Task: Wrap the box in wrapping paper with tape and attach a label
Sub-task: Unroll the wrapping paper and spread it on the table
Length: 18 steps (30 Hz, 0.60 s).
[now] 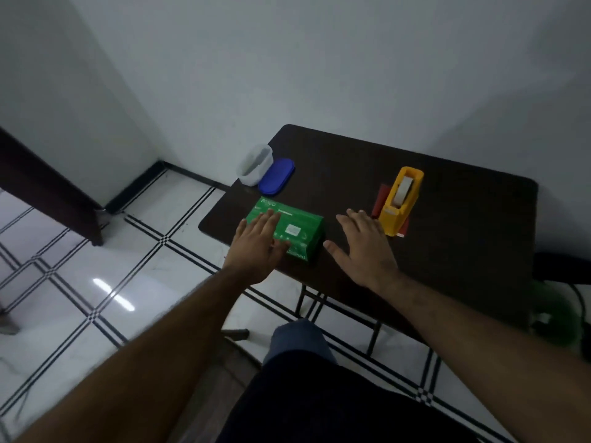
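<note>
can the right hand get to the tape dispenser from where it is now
Probably yes. The right hand lies open on the table beside the yellow tape dispenser, fingertips nearly at its base, with nothing between them.

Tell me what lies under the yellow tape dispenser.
A flat red sheet lies under the yellow tape dispenser, showing along its left side and at its near end. The part beneath the dispenser is covered, so its full extent cannot be seen.

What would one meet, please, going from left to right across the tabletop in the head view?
White container → blue lid → green box under the left hand → right hand → yellow tape dispenser.
</note>
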Motion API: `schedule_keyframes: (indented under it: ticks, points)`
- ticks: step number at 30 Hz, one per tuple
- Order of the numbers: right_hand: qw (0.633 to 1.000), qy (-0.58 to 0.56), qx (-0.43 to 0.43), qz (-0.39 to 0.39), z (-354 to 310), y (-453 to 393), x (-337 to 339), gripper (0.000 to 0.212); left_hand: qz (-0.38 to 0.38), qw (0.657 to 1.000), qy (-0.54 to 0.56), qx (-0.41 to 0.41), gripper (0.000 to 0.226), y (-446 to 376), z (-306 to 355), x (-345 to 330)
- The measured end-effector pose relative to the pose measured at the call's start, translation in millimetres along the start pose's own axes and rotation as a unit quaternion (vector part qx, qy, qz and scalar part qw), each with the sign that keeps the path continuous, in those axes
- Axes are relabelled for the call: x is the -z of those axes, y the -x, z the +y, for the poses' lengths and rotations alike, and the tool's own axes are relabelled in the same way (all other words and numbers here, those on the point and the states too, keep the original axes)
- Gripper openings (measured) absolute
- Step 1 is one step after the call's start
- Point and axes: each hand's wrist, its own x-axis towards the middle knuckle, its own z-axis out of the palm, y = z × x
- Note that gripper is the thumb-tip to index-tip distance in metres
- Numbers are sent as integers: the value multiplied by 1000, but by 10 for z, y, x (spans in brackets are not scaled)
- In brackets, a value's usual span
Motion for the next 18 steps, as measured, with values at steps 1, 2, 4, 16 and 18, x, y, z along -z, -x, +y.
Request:
schedule_keyframes:
  ticks: [1, 2, 4, 16, 18]
  points:
    - [1000, -9, -8, -2, -45, -136, -98, 80, -6, 1000, -6, -6, 76, -139, -149, -37]
    - [1000, -13, -13, -1, -107, -336, -260, 80, -16, 1000, -14, -15, 78, -347, -356, -81]
    - [1000, -16, -15, -6, -205, -560, -463, 76, -23, 999, -17, -30, 79, -619, -608, -152]
    - [980, 30, -190, 50, -883, -1323, -1629, 70, -25, 986, 62, -154, 72, -1502, -1429, -813]
    - [976, 48, -203, 65, -914, -1344, -1680, 70, -12, 985, 66, -159, 71, -1513, -1427, -852]
